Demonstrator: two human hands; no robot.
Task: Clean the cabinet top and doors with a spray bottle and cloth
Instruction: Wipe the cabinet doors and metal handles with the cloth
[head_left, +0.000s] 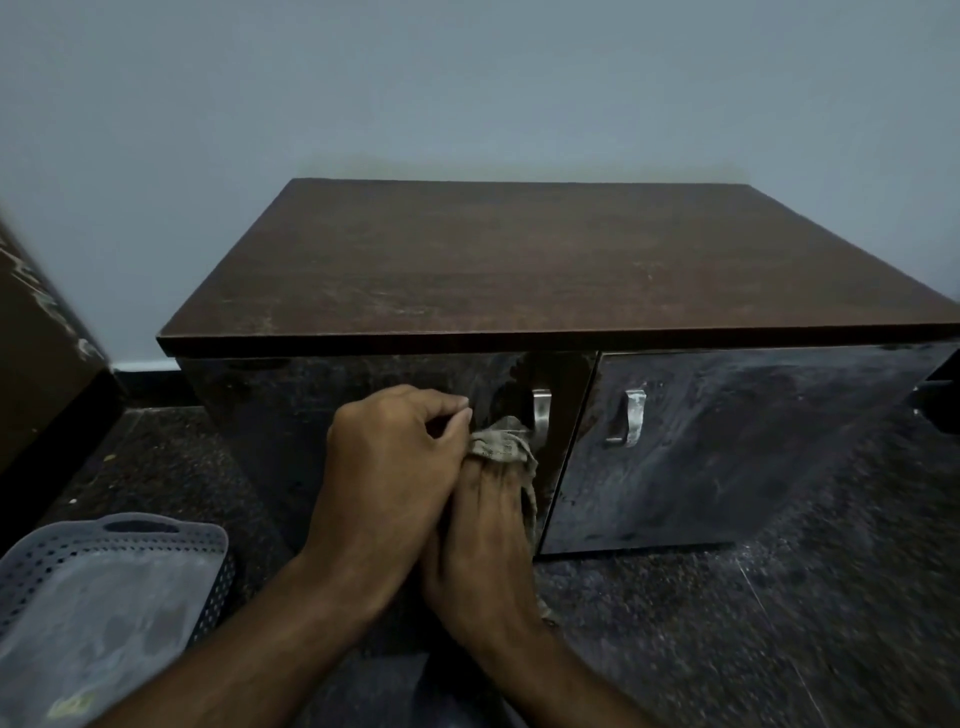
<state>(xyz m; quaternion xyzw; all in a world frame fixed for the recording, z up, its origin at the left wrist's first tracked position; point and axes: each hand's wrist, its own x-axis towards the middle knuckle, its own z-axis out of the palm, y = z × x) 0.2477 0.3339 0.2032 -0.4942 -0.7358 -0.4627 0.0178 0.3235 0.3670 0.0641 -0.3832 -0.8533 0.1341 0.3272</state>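
Head view: the cloth (503, 446) is pressed against the left door (363, 395) of the cabinet (519, 260), beside its handle (541, 413). Both hands grip it: left hand (395, 462) fingers curled, right hand (485, 525) underneath. Basket (104, 587) sits left.

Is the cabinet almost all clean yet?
Not yet. Both hands, left hand and right hand, work the cloth around the left door's handle. The right door shows smeary streaks, so it is wet or half wiped. The cabinet top looks dull and scuffed, maybe still dusty. No spray bottle is in view.
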